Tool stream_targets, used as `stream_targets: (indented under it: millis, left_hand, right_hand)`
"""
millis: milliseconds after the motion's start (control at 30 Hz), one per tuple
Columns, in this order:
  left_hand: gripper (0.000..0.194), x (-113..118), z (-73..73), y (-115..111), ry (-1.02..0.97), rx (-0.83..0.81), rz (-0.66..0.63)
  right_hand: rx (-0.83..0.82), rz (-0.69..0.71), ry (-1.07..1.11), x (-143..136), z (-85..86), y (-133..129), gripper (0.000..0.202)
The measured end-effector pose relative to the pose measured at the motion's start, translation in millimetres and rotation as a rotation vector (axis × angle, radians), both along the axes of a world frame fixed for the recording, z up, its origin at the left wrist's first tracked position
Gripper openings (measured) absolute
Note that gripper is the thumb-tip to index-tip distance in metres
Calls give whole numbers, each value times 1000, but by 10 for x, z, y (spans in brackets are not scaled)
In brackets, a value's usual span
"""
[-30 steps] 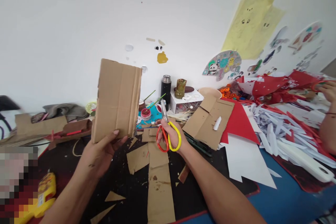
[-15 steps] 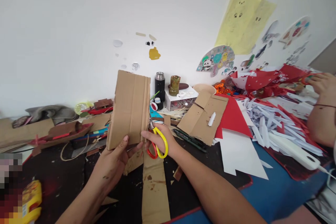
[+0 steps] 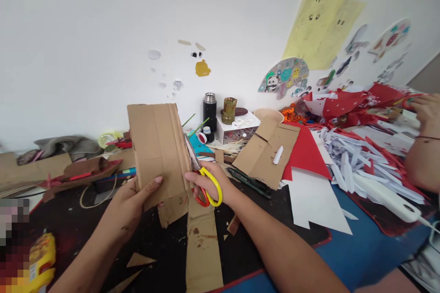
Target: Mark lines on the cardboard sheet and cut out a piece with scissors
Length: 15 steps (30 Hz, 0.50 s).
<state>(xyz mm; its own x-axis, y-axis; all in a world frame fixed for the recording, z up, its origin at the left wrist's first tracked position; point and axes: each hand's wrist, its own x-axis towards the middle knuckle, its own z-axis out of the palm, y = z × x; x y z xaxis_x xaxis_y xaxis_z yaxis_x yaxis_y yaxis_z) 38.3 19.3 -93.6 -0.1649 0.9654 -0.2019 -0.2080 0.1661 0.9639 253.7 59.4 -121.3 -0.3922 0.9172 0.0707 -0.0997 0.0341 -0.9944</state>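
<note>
A folded piece of brown cardboard [image 3: 156,142] is held up in front of me, tilted a little to the left. My left hand [image 3: 137,197] grips its lower left part, thumb on the near face. In my right hand [image 3: 213,178] are scissors [image 3: 216,192] with one yellow and one red handle loop. Their blades lie along the cardboard's right edge, partly hidden behind it. Below, a long cardboard strip [image 3: 204,252] with brown stains lies on the black mat [image 3: 240,247].
Cardboard scraps [image 3: 140,260] lie near my left forearm. A black thermos [image 3: 209,112] stands by the wall beside a white box [image 3: 239,130]. To the right are a flat cardboard sheet [image 3: 275,151], white paper strips [image 3: 343,165] and a glue gun [image 3: 388,199]. Another person's hand [image 3: 428,110] is at far right.
The cardboard has shifted left and tilted leftward with my left hand. More of the scissors' blades now shows along its right edge; my right hand has barely moved.
</note>
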Motion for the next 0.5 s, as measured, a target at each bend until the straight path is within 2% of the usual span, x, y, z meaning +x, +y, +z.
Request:
stream_targets:
  millis: [167, 300, 400, 500]
  left_hand:
    - [69, 17, 21, -24, -33, -14, 13]
    - [63, 13, -16, -23, -30, 49, 66]
    - [53, -20, -6, 6, -35, 187, 205]
    - [48, -85, 71, 45, -61, 337, 388]
  right_hand:
    - [-74, 85, 102, 19, 117, -53, 59]
    - [-81, 89, 109, 13, 128, -51, 59]
    - [-57, 65, 79, 0, 110, -44, 59]
    - [-67, 35, 61, -16, 107, -62, 70]
